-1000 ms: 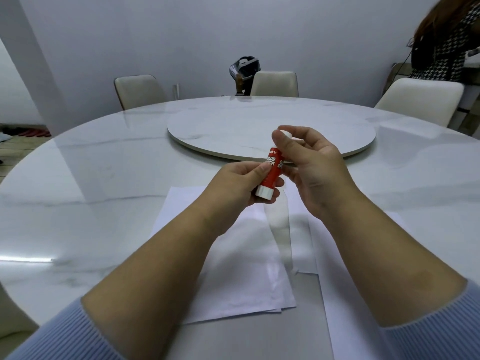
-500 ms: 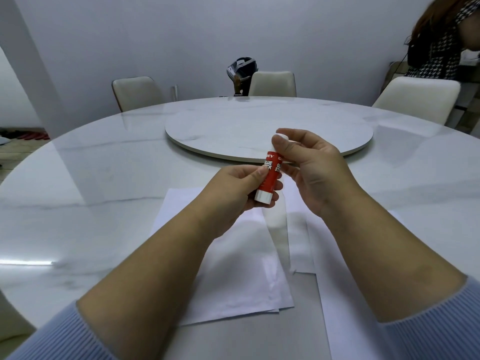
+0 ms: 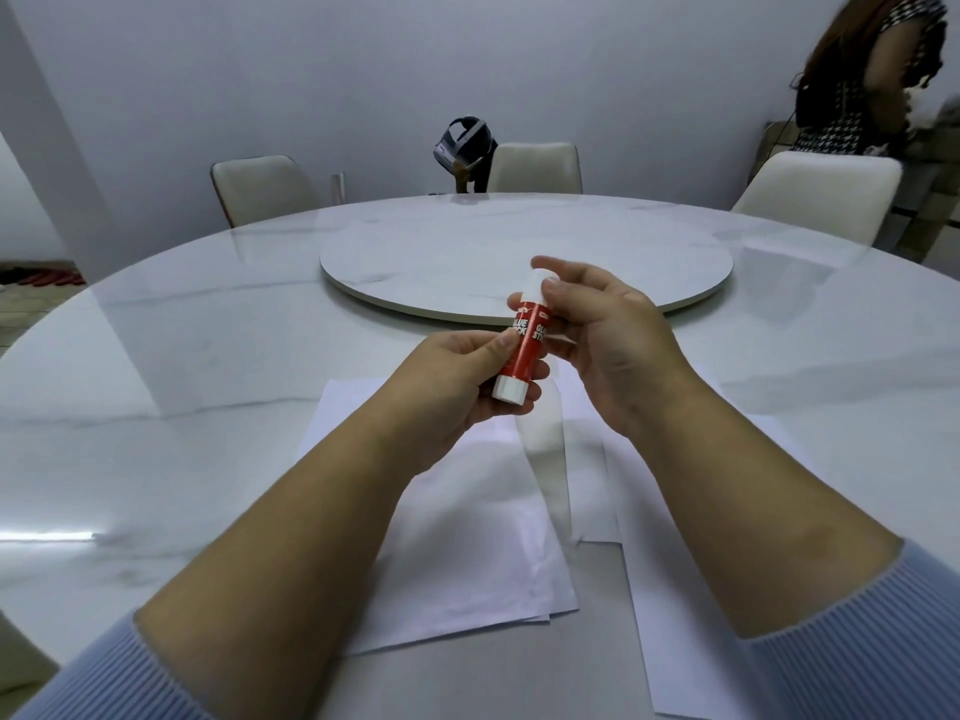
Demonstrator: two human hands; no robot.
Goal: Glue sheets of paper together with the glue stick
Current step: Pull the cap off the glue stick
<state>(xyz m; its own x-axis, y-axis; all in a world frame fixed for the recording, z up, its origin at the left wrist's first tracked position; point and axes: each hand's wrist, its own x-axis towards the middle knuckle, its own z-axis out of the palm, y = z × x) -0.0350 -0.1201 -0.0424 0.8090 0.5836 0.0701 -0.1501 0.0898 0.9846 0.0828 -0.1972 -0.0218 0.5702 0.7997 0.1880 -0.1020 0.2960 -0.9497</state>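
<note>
Holding the red glue stick [image 3: 524, 350] tilted above the table [image 3: 208, 330], the left hand [image 3: 457, 387] curls its fingers round the lower barrel near the white base. The right hand [image 3: 608, 340] pinches the white cap [image 3: 537, 285] at the upper end between thumb and fingers; I can't tell whether the cap is off yet. White paper sheets [image 3: 467, 537] lie flat beneath both hands, some overlapping. A round turntable [image 3: 519, 252] sits beyond.
</note>
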